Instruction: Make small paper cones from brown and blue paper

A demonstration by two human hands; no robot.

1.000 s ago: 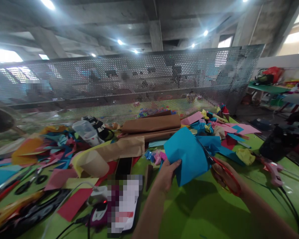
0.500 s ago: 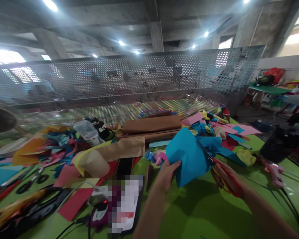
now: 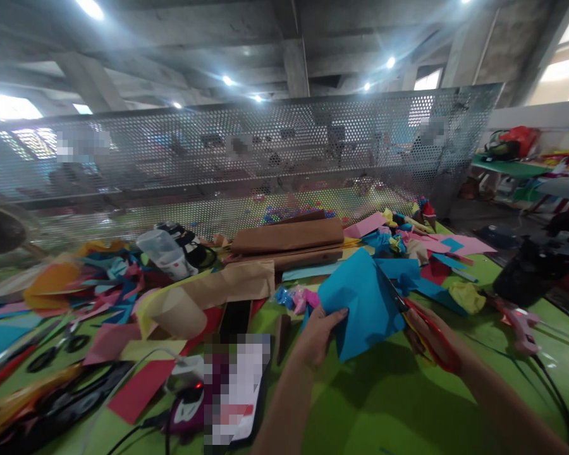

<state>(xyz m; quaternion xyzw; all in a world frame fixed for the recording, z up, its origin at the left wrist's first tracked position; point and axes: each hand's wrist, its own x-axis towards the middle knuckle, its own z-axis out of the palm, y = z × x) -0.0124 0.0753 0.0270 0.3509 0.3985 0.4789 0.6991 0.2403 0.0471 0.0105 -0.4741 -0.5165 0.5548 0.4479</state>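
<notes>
My left hand pinches the lower left corner of a folded blue paper sheet and holds it up over the green table. My right hand grips red-handled scissors. Their blades reach into the right edge of the blue sheet. Small pink and blue paper scraps lie just left of the sheet.
Brown paper rolls and a kraft sheet lie behind. Coloured paper scraps cover the far right, more at left. A pink glue gun with a cord is at right. Black scissors, cables and a perforated metal screen surround.
The scissor handles have closed a little and the blades sit deeper along the sheet's right edge. The blue sheet has dropped slightly. My left hand has barely moved.
</notes>
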